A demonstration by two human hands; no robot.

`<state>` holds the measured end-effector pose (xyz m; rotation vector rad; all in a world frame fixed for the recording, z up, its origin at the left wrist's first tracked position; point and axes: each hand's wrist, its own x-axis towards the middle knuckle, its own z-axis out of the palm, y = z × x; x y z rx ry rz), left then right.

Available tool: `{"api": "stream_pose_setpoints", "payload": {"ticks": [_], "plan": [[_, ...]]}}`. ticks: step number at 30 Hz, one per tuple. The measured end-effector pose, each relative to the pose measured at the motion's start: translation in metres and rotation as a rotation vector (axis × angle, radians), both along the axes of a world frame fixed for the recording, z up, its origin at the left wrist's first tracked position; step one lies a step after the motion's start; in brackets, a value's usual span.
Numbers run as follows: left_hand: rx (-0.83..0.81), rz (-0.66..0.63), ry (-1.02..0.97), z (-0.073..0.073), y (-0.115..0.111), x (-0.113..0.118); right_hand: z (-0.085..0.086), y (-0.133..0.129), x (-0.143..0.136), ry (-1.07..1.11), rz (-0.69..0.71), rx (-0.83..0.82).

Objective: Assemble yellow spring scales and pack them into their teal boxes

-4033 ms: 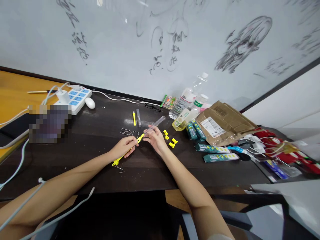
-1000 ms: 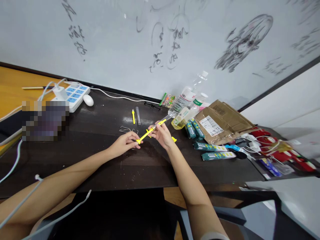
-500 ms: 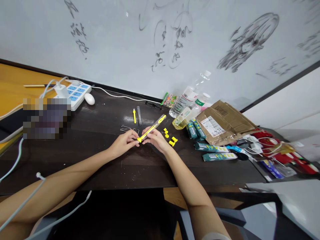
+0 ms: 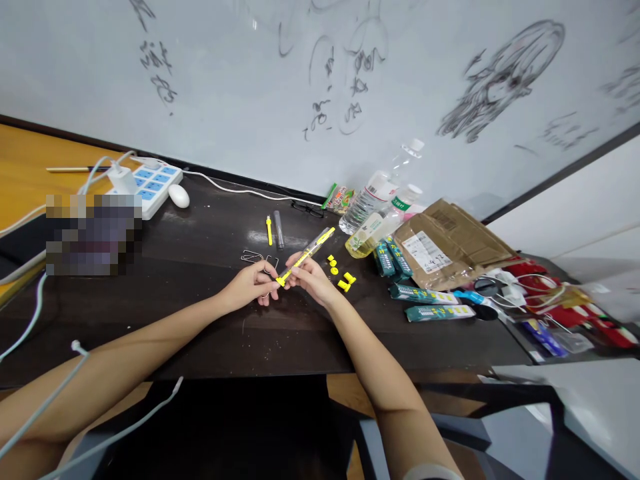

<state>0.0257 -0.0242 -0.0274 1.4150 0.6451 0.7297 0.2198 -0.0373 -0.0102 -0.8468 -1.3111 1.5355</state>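
Observation:
A clear tube with a yellow rod (image 4: 324,236) along it is held slantwise over the table between both hands. My left hand (image 4: 253,283) pinches the rod's lower yellow end with thumb and forefinger, its other fingers curled beneath. A small thin shiny piece shows by those lower fingers; what it is I cannot tell. My right hand (image 4: 311,279) is closed around the tube's lower half, with the upper end sticking out past the fingers. Beyond the hands lie a short yellow stick (image 4: 269,230), a grey transparent tube (image 4: 279,230) and bent metal wires (image 4: 251,256).
Several small yellow parts (image 4: 344,285) lie right of my right hand. Further right are bottles (image 4: 369,200), teal boxes (image 4: 425,294) and a cardboard parcel (image 4: 445,243). A power strip (image 4: 159,183) and white mouse (image 4: 179,196) stand at left. White cables (image 4: 135,430) hang in front.
The tube and rod have shifted slightly up and to the right at their far end. My left hand's lower fingers have moved down, showing more below the thumb.

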Motion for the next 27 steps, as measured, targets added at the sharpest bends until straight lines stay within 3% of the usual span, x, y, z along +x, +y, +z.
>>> {"api": "stream_pose_setpoints", "payload": {"ticks": [5,9,14,19,27], "plan": [[0.012,0.015,0.039,-0.003,0.000,0.000,0.001,-0.001,0.000,-0.010,-0.010,0.027],[0.085,-0.031,0.157,0.004,-0.006,-0.001,-0.001,0.001,0.001,-0.026,-0.013,0.053],[0.364,0.078,0.312,0.015,-0.013,-0.004,-0.004,0.003,0.002,-0.083,-0.060,0.103],[0.692,0.179,0.396,0.014,-0.010,-0.007,-0.003,0.002,-0.001,-0.133,-0.093,0.145],[0.799,0.184,0.465,0.011,-0.010,-0.008,-0.007,0.002,-0.002,-0.107,-0.076,0.167]]}}
